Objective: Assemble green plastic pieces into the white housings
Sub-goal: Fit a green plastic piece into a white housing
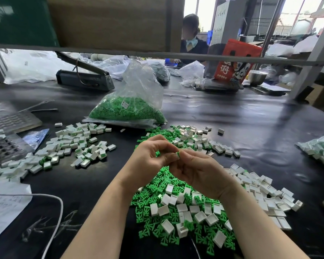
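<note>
**Green insert pinched into a white housing between both hands**

Green showed at the fingertips where I watched the left hand (150, 156) and right hand (200, 172) meet, both pinching one small white housing (177, 155) with its green piece above the loose pile of green pieces (151, 208) and housings on the black table (260, 116).

We see bright green pieces (153, 186) and white housings (195, 208) on a glossy black desk (251, 131), a clear bag (127, 107) of green parts (white label), and a red-orange bag (236, 60) with black-and-white panda print.
</note>
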A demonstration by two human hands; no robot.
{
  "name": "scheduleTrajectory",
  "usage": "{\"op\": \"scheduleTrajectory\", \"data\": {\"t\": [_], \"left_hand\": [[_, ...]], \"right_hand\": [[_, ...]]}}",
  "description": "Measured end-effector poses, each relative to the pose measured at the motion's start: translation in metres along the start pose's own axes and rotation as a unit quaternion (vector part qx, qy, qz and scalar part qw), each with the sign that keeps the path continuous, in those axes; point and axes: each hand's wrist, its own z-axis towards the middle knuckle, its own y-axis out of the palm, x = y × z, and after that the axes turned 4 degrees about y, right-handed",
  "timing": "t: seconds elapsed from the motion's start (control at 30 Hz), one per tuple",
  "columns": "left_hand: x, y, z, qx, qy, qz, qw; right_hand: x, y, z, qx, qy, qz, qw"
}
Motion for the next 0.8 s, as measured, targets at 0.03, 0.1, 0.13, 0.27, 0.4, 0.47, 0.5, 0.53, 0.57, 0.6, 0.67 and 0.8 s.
{"op": "scheduleTrajectory", "data": {"t": [0.03,0.1,0.13,0.27,0.4,0.47,0.5,0.53,0.57,0.6,0.67,0.8], "left_hand": [[0.001,0.0,0.0,0.001,0.0,-0.005,1.0],[0.002,-0.001,0.0,0.003,0.001,-0.016,1.0],[0.003,-0.001,0.0,0.003,0.001,-0.019,1.0],[0.004,0.001,0.0,0.007,-0.011,-0.02,1.0],[0.002,0.001,-0.001,0.016,-0.018,-0.027,0.999],[0.001,0.001,-0.002,0.023,-0.021,-0.027,0.999],[0.001,0.002,-0.002,0.026,-0.025,-0.034,0.999],[0.001,0.003,-0.003,0.027,-0.028,-0.042,0.998],[0.001,0.003,-0.003,0.026,-0.03,-0.049,0.998],[0.001,0.005,-0.003,0.023,-0.03,-0.053,0.998],[0.0,0.007,-0.002,0.019,-0.03,-0.062,0.997],[-0.002,0.011,-0.001,0.032,-0.04,-0.066,0.996]], "right_hand": [[0.001,0.0,0.001,0.002,-0.003,0.007,1.0],[0.001,-0.001,0.002,0.001,-0.005,0.005,1.0],[0.0,-0.001,0.003,-0.002,-0.003,0.004,1.0],[-0.002,-0.003,0.003,-0.005,0.013,0.005,1.0],[-0.002,-0.002,0.003,-0.009,0.01,0.0,1.0],[-0.002,-0.002,0.004,-0.002,0.003,-0.008,1.0],[-0.002,-0.001,0.003,0.002,-0.002,-0.015,1.0],[-0.003,-0.001,0.002,0.007,-0.008,-0.027,1.0],[-0.003,-0.001,0.001,0.012,-0.013,-0.044,0.999],[-0.004,0.0,0.0,0.019,-0.018,-0.065,0.998],[-0.004,0.0,-0.001,0.036,-0.024,-0.11,0.993],[-0.006,0.003,-0.001,0.06,-0.032,-0.166,0.984]]}}
